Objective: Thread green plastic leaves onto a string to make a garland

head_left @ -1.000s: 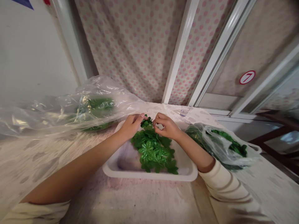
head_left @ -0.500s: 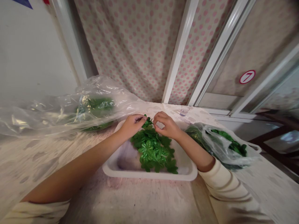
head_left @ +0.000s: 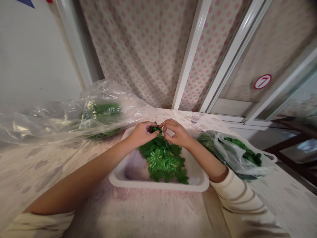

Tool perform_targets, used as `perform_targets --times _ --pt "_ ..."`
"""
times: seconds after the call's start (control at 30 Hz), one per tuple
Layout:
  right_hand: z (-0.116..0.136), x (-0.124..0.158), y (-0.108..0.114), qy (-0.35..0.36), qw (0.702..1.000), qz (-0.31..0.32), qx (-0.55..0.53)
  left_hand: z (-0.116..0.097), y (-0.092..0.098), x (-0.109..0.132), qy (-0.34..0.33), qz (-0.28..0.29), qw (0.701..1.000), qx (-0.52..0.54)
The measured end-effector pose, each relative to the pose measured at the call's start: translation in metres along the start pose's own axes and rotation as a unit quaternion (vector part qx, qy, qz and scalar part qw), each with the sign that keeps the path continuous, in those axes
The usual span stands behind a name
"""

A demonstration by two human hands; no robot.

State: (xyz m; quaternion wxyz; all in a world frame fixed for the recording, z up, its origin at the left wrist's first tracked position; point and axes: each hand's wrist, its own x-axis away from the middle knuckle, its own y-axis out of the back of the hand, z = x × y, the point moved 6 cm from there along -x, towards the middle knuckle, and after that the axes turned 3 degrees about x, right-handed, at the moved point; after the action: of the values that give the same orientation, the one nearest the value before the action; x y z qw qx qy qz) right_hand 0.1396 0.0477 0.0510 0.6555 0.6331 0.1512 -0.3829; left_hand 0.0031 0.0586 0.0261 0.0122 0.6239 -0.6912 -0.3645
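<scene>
Over the far side of a white plastic tray (head_left: 158,185), my two hands meet. My left hand (head_left: 144,134) pinches a small green artificial leaf piece (head_left: 156,128) between thumb and fingers. From the other side, my right hand (head_left: 177,133) has its thumb and forefinger bent together at the edge of that piece; whatever sits between those fingertips is too small to make out. Below them, a heap of glossy green artificial leaves (head_left: 163,160) with lobed edges fills the middle and right of the tray.
A large clear plastic bag (head_left: 106,92) with green contents lies at the back left. To the right of the tray is another clear bag (head_left: 228,155) of green leaves. Behind the table hangs a dotted curtain (head_left: 148,49) beside white window frames (head_left: 192,54).
My left hand's thumb and fingers have shifted on the leaf piece, and my right fingertips have come closer to it. The tray and bags stay where they were.
</scene>
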Motion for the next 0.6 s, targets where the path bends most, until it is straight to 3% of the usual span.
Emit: perform_targets --times 0.6 --pt "-0.0029 0.0028 -0.004 -0.042 0.999 0.024 -0.01 -0.0003 0.0032 -0.0026 -0.002 -0.004 1.0 0.007"
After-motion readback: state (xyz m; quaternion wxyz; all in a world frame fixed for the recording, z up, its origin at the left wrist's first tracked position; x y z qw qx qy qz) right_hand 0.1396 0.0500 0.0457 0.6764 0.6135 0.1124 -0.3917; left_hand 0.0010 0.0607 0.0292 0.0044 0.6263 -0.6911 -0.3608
